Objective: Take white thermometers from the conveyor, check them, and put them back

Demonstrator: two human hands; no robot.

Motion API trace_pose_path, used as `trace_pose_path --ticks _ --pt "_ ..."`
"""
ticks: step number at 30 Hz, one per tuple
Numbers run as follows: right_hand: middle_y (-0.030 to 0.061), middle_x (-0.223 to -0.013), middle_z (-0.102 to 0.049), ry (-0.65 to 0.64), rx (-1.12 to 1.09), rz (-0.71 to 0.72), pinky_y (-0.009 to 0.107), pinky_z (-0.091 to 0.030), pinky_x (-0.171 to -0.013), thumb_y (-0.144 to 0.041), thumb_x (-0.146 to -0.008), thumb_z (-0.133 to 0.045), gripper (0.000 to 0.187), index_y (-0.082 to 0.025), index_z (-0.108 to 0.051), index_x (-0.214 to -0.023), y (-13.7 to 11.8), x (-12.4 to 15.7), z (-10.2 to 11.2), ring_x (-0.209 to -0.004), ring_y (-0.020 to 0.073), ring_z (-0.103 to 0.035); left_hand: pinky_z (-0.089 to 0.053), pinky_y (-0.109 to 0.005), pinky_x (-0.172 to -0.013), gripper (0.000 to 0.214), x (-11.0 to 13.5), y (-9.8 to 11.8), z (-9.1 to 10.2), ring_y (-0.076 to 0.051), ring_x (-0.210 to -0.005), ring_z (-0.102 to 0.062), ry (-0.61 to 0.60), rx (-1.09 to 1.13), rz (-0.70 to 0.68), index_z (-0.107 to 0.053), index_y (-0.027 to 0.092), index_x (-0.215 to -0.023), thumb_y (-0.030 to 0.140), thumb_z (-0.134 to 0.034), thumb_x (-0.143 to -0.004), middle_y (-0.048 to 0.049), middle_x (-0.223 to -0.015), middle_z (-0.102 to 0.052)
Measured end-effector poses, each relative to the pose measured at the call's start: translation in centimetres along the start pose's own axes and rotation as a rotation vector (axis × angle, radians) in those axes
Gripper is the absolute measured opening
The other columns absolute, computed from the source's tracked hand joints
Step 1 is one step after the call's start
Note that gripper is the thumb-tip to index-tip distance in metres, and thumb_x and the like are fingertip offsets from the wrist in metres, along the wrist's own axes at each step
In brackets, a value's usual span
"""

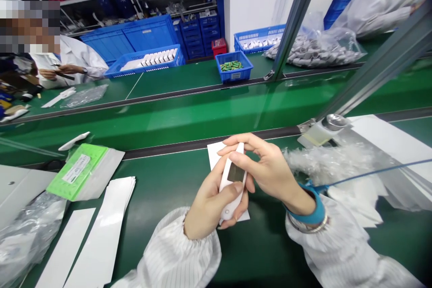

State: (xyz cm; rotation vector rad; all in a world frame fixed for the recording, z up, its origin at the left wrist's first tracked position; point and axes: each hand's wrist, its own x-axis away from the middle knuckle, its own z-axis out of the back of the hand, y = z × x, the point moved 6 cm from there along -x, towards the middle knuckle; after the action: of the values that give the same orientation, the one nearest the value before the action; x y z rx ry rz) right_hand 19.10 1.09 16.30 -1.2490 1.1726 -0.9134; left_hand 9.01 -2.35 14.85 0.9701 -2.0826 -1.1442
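Observation:
A white handheld thermometer (232, 180) with a dark display and a narrow tip lies between my hands, tilted with its tip away from me. My left hand (216, 198) is wrapped around its body, the thumb across the front just below the display. From the right, my right hand (266, 162) closes on the upper part, its thumb near the tip and its fingers behind. A white sheet (213, 153) lies on the green bench under my hands, mostly covered by them. A blue band with a cord (315, 209) circles my right wrist.
White strips (108, 229) and a green pad (81, 171) lie at left, near a plastic bag (32, 229). Crumpled clear film (337, 164) and a metal-topped container (324, 130) are at right. Beyond the green conveyor (189, 117) stand a blue bin (234, 74) and a co-worker (74, 56).

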Motion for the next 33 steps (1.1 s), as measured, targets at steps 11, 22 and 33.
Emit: trace_pose_path --ticks 11,22,33 --pt "0.0034 -0.112 -0.073 -0.014 0.068 0.099 0.028 -0.056 -0.079 -0.042 -0.099 -0.046 0.034 -0.025 -0.054 -0.128 2.2 -1.0 0.1 -0.083 0.0126 -0.070 -0.018 -0.015 -0.026 0.040 -0.7 0.6 1.2 -0.003 -0.028 -0.034 0.196 -0.111 -0.055 -0.057 0.014 -0.096 0.051 -0.043 -0.096 0.0019 -0.059 -0.056" --pt "0.0049 -0.071 -0.069 0.456 0.212 -0.070 0.032 -0.048 -0.062 -0.065 -0.085 -0.051 0.053 -0.015 -0.066 -0.096 15.1 -3.3 4.5 -0.058 0.0164 -0.057 -0.055 -0.028 -0.062 0.029 -13.0 6.6 20.2 -0.013 -0.073 -0.063 0.788 -0.791 -0.072 -0.059 0.014 -0.115 0.035 -0.056 -0.096 -0.0048 -0.097 -0.065" --pt "0.0067 -0.082 -0.073 0.321 0.434 -0.239 0.031 -0.053 -0.063 -0.072 -0.079 -0.047 0.059 -0.022 -0.070 -0.099 19.0 -3.5 6.5 -0.070 0.0228 -0.067 -0.052 -0.046 -0.094 0.029 -11.4 10.0 23.6 -0.024 -0.112 -0.060 1.051 -1.152 -0.161 -0.061 0.019 -0.120 0.032 -0.059 -0.094 -0.0097 -0.127 -0.060"
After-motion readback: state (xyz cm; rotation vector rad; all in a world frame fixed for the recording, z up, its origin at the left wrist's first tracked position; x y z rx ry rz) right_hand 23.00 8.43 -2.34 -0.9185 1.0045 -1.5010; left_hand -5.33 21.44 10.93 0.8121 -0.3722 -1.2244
